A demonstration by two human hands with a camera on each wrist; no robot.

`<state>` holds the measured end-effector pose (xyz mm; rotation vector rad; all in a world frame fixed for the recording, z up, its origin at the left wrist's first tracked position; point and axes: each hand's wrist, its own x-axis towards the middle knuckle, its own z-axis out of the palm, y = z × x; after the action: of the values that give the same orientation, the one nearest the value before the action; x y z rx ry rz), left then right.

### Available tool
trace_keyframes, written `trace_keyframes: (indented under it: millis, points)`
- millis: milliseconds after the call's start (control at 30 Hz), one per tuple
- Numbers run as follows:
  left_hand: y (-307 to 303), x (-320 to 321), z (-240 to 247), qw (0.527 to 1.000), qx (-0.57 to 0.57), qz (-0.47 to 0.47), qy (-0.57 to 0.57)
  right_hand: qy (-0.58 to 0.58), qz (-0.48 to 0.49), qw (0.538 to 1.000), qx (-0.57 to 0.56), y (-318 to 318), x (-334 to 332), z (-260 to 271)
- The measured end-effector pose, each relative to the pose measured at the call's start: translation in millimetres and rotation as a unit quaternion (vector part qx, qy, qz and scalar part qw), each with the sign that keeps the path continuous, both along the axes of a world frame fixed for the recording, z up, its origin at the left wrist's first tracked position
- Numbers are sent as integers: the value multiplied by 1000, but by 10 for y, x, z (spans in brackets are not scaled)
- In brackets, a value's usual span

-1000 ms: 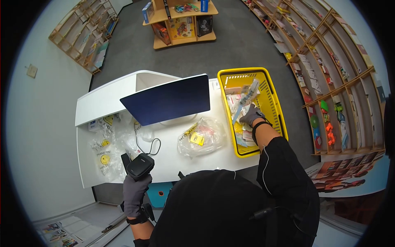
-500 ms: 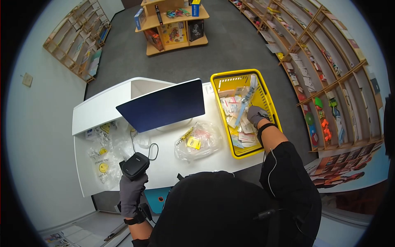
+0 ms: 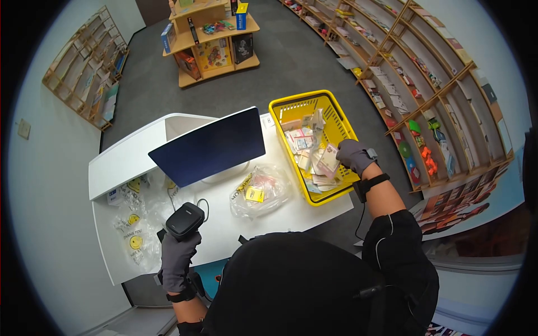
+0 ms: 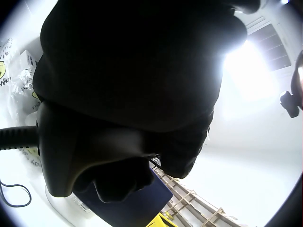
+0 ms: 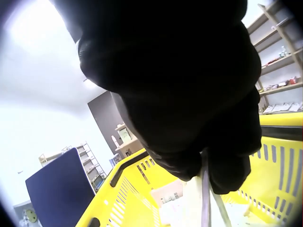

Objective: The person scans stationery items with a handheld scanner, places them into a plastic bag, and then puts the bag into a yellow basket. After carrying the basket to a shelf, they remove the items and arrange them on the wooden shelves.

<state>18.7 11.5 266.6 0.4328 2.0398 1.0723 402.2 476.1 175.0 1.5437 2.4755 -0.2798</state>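
Observation:
My left hand, in a grey glove, grips a black barcode scanner above the near left part of the white counter. In the left wrist view the scanner fills the frame under the dark glove. My right hand pinches a flat pale packet over the right side of a yellow basket full of small packaged goods. The right wrist view shows the packet's thin edge under the glove, with the basket wall behind.
A dark blue monitor back stands mid-counter. A clear bag of goods lies beside the basket. Smiley-print plastic bags and a cable lie at the left. Wooden shelves line the right; a display stand stands behind.
My right hand has moved from the basket's middle, where it held up a long strip pack, to its right rim with a flat packet. The left hand still holds the scanner.

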Motion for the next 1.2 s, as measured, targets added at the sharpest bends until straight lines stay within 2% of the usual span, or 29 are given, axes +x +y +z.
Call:
trace_keyframes:
  millis: [100, 233, 400, 500, 533, 633, 667, 767, 933, 1033, 1067, 1133, 1200]
  points:
    - [12, 40, 10, 1000, 7, -18, 10, 72, -38, 994, -76, -118, 84, 96]
    - [-5, 46, -68, 1000, 5, -27, -14, 71, -27, 985, -157, -232, 194, 96]
    - [-23, 60, -61, 999, 15, -40, -16, 72, -17, 993, -96, -457, 149, 296]
    - [-41, 86, -41, 999, 18, -37, -13, 203, -98, 966, -125, -497, 181, 289]
    - [-41, 89, -46, 999, 20, -36, -11, 204, -97, 966, -123, -511, 197, 295]
    - [-73, 114, -89, 999, 31, -30, -17, 358, -156, 905, -169, -719, 116, 512]
    - [-75, 119, -88, 999, 33, -28, -16, 358, -153, 905, -168, -756, 95, 529]
    - [-86, 146, -83, 998, 33, -35, -29, 442, -171, 865, -164, -858, 41, 550]
    - [-10, 247, -40, 997, 32, -68, -3, 479, -175, 843, -170, -1115, -204, 772]
    - [111, 323, -44, 982, 86, -158, 55, 522, -149, 811, -220, -1305, -428, 836]
    - [157, 363, 5, 984, 80, -147, 56, 519, -143, 810, -230, -1395, -527, 854]
    - [275, 431, 116, 975, 58, -208, 59, 505, -113, 814, -264, -1595, -740, 896]
    - [331, 452, 182, 975, 35, -213, 45, 497, -95, 814, -287, -1755, -910, 895]
